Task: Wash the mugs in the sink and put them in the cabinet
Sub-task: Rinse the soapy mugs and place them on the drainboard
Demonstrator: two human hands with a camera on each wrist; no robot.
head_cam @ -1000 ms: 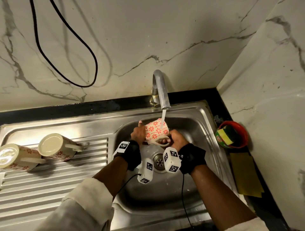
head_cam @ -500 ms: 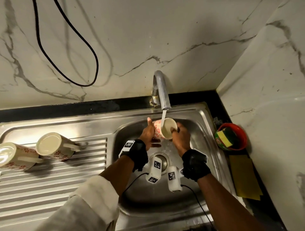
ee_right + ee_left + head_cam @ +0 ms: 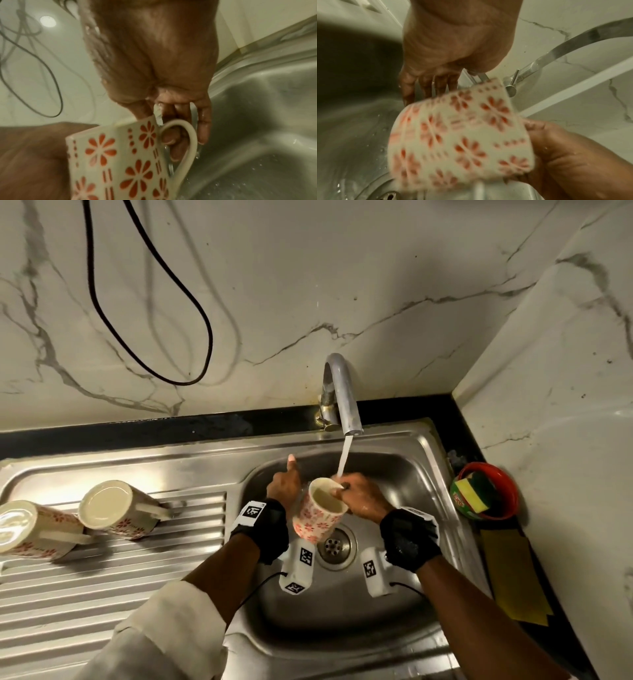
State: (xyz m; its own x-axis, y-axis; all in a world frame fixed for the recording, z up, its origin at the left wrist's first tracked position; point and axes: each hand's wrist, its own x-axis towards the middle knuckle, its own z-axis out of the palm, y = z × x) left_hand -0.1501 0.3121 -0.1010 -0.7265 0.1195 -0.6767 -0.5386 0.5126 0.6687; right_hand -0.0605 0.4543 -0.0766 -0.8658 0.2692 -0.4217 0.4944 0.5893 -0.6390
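Head view: the mug [image 3: 320,513] is being held tilted over the sink [image 3: 404,604] basin, above the drain [image 3: 335,546], mouth facing up toward the camera. The right hand [image 3: 359,496] is gripping it at the rim, and water from the tap [image 3: 342,392] is falling onto that hand at the rim. The left hand [image 3: 283,486] is lying just beside the mug's left wall with the fingers extended. Two more mugs [image 3: 113,510] are lying on their sides on the draining board [image 3: 137,583], well apart from the basin.

Left wrist view: the left hand [image 3: 453,44] is showing straight, spread fingers [image 3: 426,86] behind the blurred mug [image 3: 462,136]; contact cannot be confirmed. The right hand [image 3: 573,162] is clamping the mug's right side.

Right wrist view: the right hand [image 3: 154,54] is curling its fingers [image 3: 171,139] through the handle [image 3: 187,142] of the mug [image 3: 120,159], with the thumb at the rim.
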